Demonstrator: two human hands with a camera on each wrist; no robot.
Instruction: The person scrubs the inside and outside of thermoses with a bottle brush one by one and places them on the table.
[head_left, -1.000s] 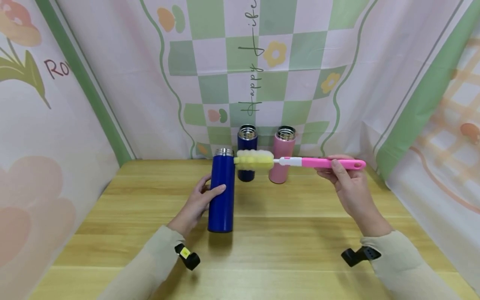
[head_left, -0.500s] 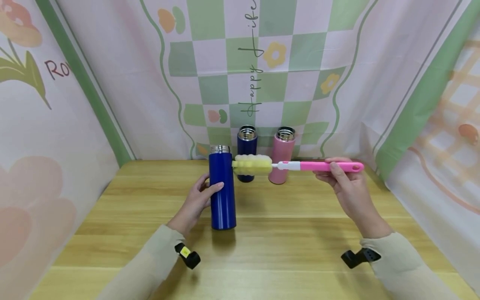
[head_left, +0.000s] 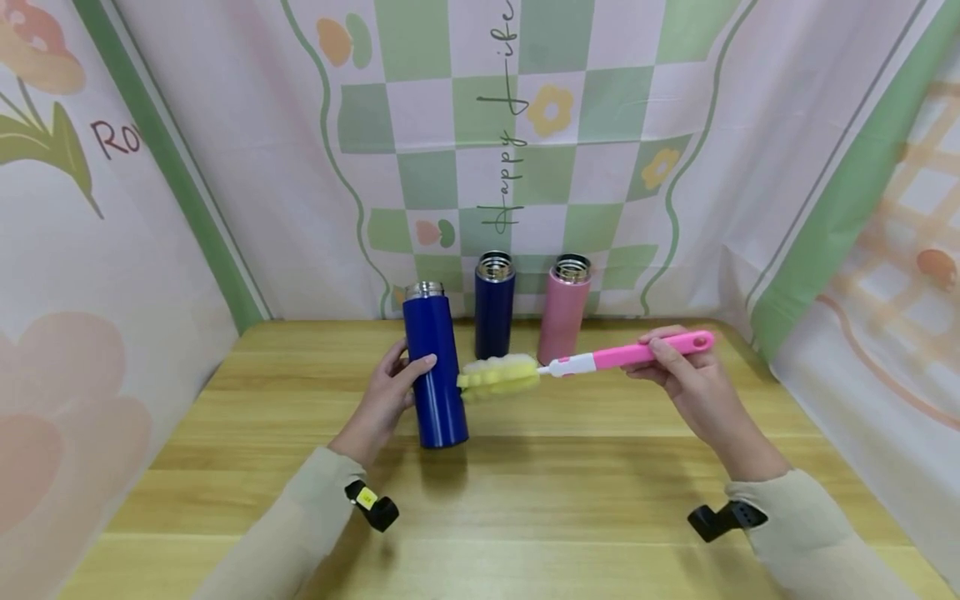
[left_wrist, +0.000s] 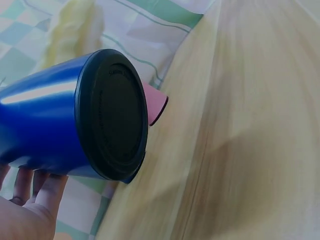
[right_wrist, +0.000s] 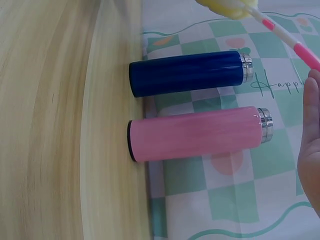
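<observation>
Head view: we have the left hand [head_left: 382, 400] wrapped round the blue bottle [head_left: 437, 375], thumb across its front. Bottle is off the table [head_left: 570, 517], tilted, its open steel mouth up and leaning left. Right hand [head_left: 686, 379] grips the brush [head_left: 574, 365] by its pink handle [head_left: 618, 356]. The yellow head [head_left: 501, 377] points left, just beside the blue bottle's flank; we can't tell if they touch. Navy bottle [head_left: 494, 317] and pink bottle [head_left: 564, 308] stand upright at the back of the table, mouths open, a gap between them. Patterned cloth [head_left: 622, 108] behind.

Left wrist view: we get the blue bottle's black base, hand under its side. Pink bottle's foot shows behind; yellow head blurred, upper left.

Right wrist view: navy and pink bottles appear sideways, lower ends at the table. Brush cuts the top right; right hand is mostly cropped, so we can't read its grip here.
</observation>
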